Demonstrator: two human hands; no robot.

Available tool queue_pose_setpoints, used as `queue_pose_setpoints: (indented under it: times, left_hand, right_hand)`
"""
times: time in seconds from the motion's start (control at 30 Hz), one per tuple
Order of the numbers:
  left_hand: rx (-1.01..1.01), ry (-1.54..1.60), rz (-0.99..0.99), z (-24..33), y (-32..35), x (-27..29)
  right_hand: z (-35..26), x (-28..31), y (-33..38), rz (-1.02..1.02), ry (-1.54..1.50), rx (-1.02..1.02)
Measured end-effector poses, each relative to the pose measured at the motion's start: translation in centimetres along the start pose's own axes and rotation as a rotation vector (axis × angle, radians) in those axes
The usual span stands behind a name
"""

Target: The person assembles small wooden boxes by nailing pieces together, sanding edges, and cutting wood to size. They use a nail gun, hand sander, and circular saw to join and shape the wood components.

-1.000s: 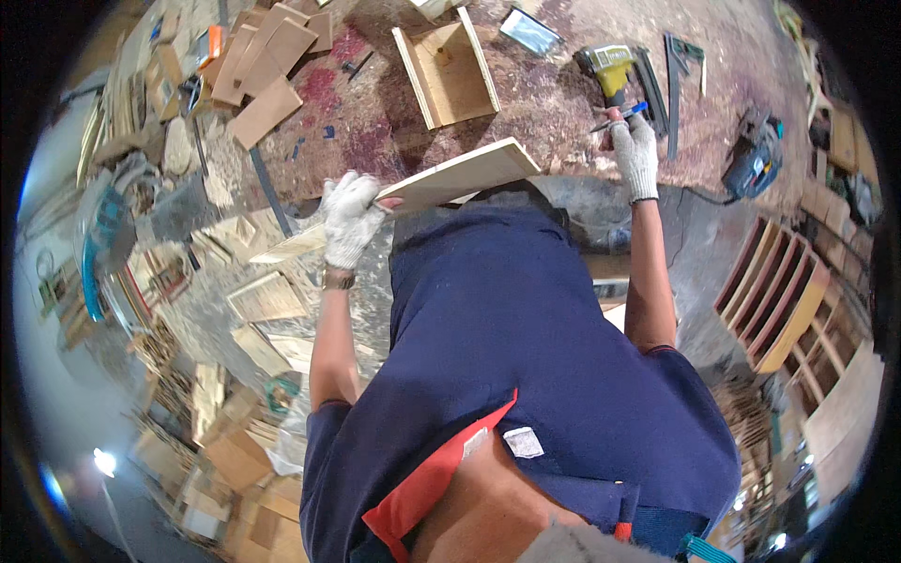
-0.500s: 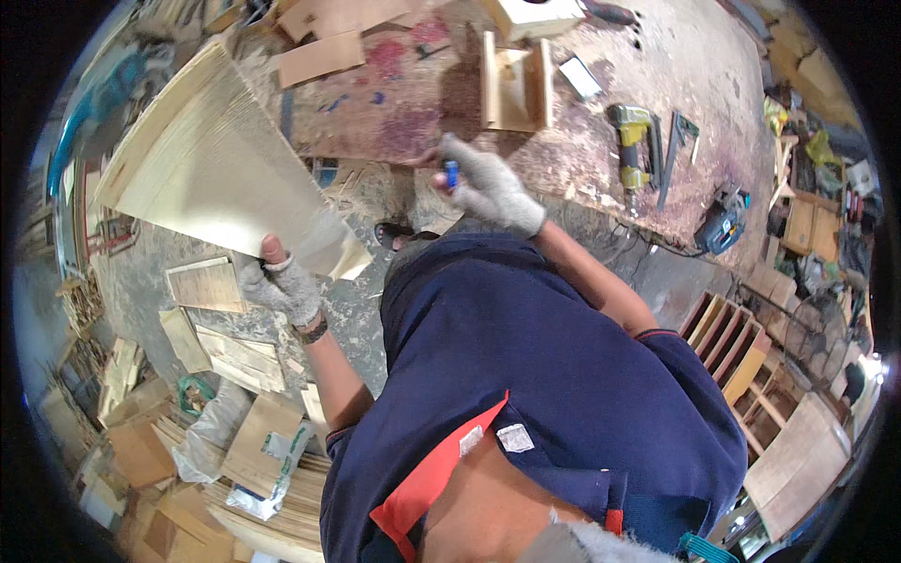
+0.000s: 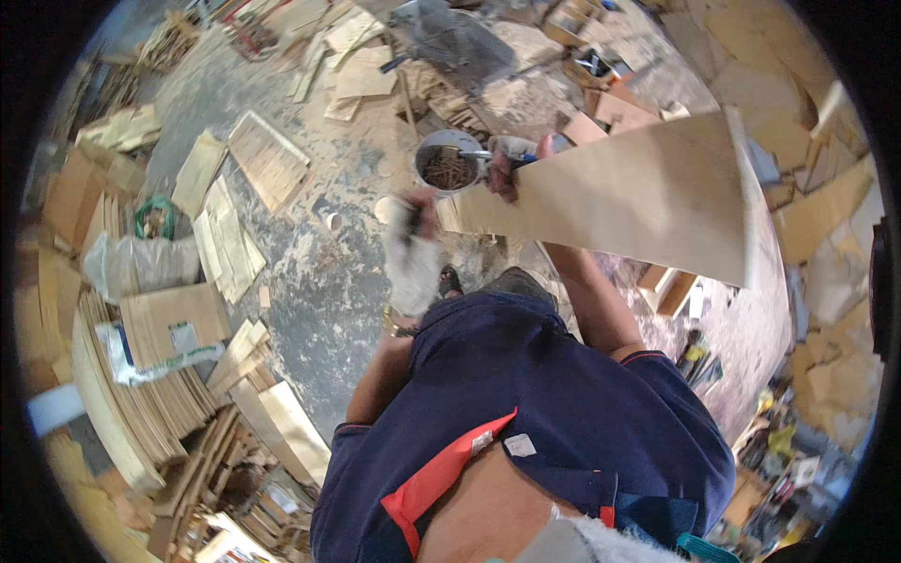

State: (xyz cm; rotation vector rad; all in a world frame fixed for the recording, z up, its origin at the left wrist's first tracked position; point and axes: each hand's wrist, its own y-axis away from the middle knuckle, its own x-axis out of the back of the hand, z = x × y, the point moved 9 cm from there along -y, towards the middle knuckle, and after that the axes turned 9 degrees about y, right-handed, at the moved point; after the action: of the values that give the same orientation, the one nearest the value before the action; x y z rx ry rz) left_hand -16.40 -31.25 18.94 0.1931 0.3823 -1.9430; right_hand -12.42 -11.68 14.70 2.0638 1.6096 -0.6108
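Right hand [image 3: 503, 176] gripping board [image 3: 638, 192] and blue pen [image 3: 479, 155], upper centre of frame; left hand [image 3: 413, 249] hanging below bucket [image 3: 421, 156], blurred, grip unclear.

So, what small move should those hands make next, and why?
Perhaps the left hand should steady the wooden panel by its lower edge: the right hand grips it near its narrow end, with a blue pen also in the fingers, while the wide end extends well to the right.
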Motion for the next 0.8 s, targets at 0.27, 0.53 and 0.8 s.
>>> queue_pose_setpoints:
  times: [0.27, 0.53, 0.8]
  left_hand:
    - [0.257, 1.037, 0.21, -2.7, -6.7, 7.6]
    - [0.228, 1.315, -0.054, -4.4, -13.7, 6.6]
    - [-0.017, 1.028, -0.128, -7.6, -23.0, 6.0]
  right_hand:
    - [0.4, -11.6, -5.1, -0.556, 0.118, -0.055]
    - [4.3, -12.4, -11.0, -0.663, -0.156, -0.141]
    - [8.0, -6.6, -21.3, -0.466, -0.101, -0.202]
